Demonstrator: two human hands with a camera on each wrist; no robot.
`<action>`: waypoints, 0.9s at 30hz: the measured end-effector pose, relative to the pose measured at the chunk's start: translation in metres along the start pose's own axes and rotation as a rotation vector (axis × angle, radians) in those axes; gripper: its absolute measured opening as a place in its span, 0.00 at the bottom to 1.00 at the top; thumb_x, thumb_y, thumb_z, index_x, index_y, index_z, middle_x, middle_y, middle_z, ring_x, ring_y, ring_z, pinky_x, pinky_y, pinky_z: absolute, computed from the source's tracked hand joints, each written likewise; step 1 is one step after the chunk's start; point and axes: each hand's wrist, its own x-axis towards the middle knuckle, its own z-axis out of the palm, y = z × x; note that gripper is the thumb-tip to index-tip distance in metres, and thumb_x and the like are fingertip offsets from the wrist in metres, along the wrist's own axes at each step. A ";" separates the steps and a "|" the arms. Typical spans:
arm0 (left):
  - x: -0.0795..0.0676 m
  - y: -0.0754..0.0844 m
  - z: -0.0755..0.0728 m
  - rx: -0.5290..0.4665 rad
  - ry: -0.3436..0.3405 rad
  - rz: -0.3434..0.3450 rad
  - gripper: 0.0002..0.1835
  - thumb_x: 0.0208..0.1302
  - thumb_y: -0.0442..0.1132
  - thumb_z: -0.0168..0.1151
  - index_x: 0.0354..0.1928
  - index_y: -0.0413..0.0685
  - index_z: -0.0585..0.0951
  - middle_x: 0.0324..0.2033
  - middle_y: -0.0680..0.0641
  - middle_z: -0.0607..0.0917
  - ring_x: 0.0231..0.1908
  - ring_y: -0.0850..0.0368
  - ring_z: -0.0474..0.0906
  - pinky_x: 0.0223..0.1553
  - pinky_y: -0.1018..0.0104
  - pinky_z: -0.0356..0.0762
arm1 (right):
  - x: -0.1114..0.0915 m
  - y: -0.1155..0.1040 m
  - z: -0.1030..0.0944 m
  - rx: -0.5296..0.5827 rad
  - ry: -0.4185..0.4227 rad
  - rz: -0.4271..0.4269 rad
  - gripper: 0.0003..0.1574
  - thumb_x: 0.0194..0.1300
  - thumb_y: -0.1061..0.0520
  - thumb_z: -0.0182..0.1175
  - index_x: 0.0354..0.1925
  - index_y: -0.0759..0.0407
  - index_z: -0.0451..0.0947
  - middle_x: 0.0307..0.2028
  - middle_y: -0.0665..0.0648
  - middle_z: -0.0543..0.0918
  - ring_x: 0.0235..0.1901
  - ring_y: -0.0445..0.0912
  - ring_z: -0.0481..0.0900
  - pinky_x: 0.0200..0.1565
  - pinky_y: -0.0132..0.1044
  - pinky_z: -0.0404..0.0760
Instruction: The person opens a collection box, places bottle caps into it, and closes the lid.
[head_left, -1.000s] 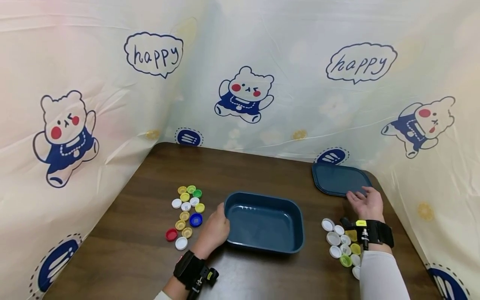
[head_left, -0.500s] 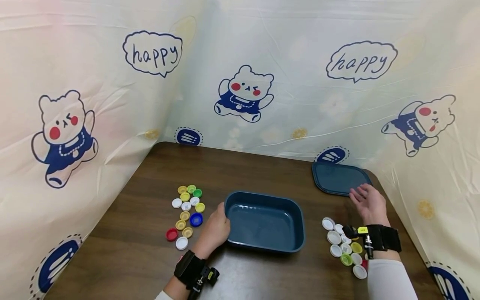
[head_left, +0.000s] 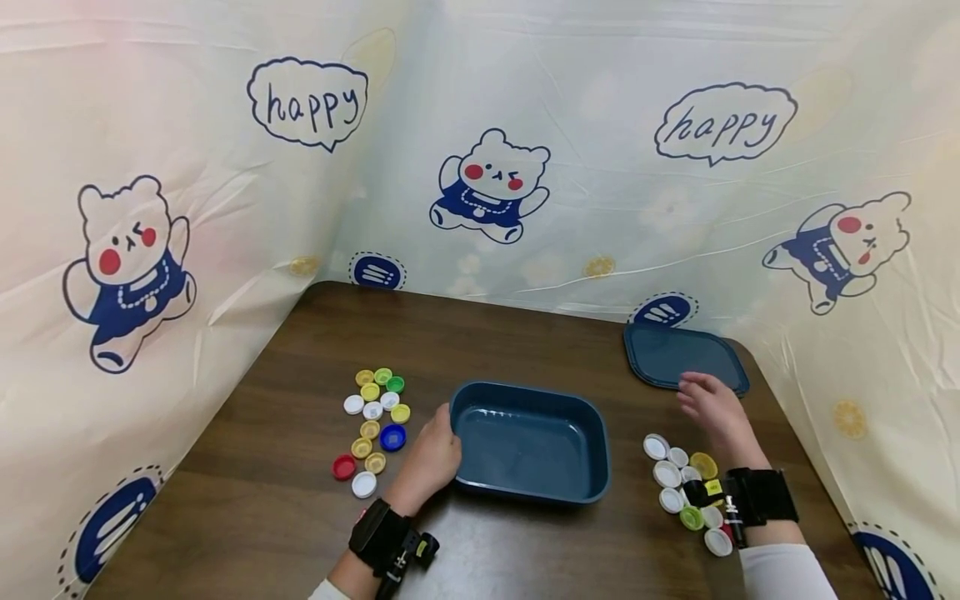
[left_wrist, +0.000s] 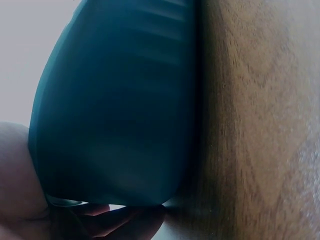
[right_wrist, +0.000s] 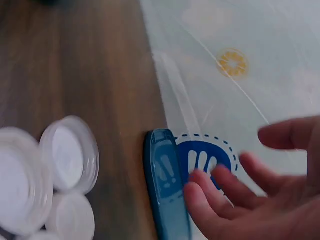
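A dark blue rectangular plastic container point(head_left: 528, 454) stands on the table, its inside bare. My left hand point(head_left: 429, 457) grips its left end; in the left wrist view the thumb lies at the rim and the fingers go round the container wall point(left_wrist: 115, 110). Just in front of the matching blue lid point(head_left: 678, 354), my right hand point(head_left: 714, 412) hovers with relaxed fingers and holds nothing. The right wrist view shows those fingers spread beside the lid point(right_wrist: 167, 185). Several bottle caps point(head_left: 667, 474), mostly white, lie left of and partly under my right wrist.
Left of the container lie several coloured caps, among them a blue cap point(head_left: 392, 437) and a red cap point(head_left: 343, 467). The brown table point(head_left: 270, 467) meets a printed curtain point(head_left: 600, 200) at the back and sides. The lid lies near the back right corner.
My right hand first draws back slightly to the right from the lid, then swings leftward with its palm turning. The left hand stays on the container, which keeps its place.
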 end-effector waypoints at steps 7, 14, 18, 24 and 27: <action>0.000 0.000 -0.001 0.003 -0.006 0.008 0.27 0.73 0.28 0.49 0.72 0.30 0.59 0.64 0.29 0.73 0.63 0.37 0.72 0.59 0.40 0.75 | -0.006 0.000 0.018 -0.551 -0.059 -0.198 0.32 0.78 0.49 0.52 0.68 0.71 0.66 0.62 0.76 0.73 0.60 0.68 0.73 0.55 0.59 0.77; 0.000 -0.002 -0.001 -0.007 -0.009 0.008 0.28 0.73 0.28 0.48 0.72 0.29 0.59 0.65 0.29 0.72 0.64 0.36 0.71 0.61 0.40 0.74 | -0.003 0.010 0.033 -0.791 -0.116 -0.308 0.36 0.72 0.53 0.60 0.67 0.75 0.66 0.60 0.79 0.72 0.59 0.71 0.73 0.54 0.62 0.77; 0.000 -0.001 -0.001 -0.005 -0.010 0.004 0.27 0.74 0.29 0.48 0.72 0.29 0.59 0.64 0.29 0.73 0.64 0.37 0.72 0.60 0.40 0.74 | -0.003 0.018 0.039 -0.867 -0.157 -0.359 0.33 0.68 0.53 0.64 0.63 0.73 0.72 0.57 0.76 0.75 0.57 0.70 0.74 0.54 0.62 0.76; 0.000 0.000 -0.001 -0.010 -0.016 -0.021 0.27 0.74 0.29 0.48 0.72 0.30 0.59 0.65 0.30 0.72 0.65 0.37 0.71 0.62 0.39 0.73 | -0.006 0.025 0.042 -0.903 -0.214 -0.360 0.32 0.66 0.52 0.67 0.61 0.70 0.75 0.53 0.71 0.77 0.53 0.65 0.76 0.52 0.59 0.78; 0.000 0.000 -0.001 -0.010 -0.012 -0.017 0.28 0.74 0.29 0.48 0.72 0.30 0.59 0.65 0.30 0.72 0.65 0.37 0.71 0.61 0.40 0.73 | -0.007 0.025 0.043 -0.924 -0.236 -0.360 0.31 0.65 0.52 0.68 0.60 0.68 0.76 0.53 0.70 0.77 0.54 0.67 0.75 0.53 0.60 0.77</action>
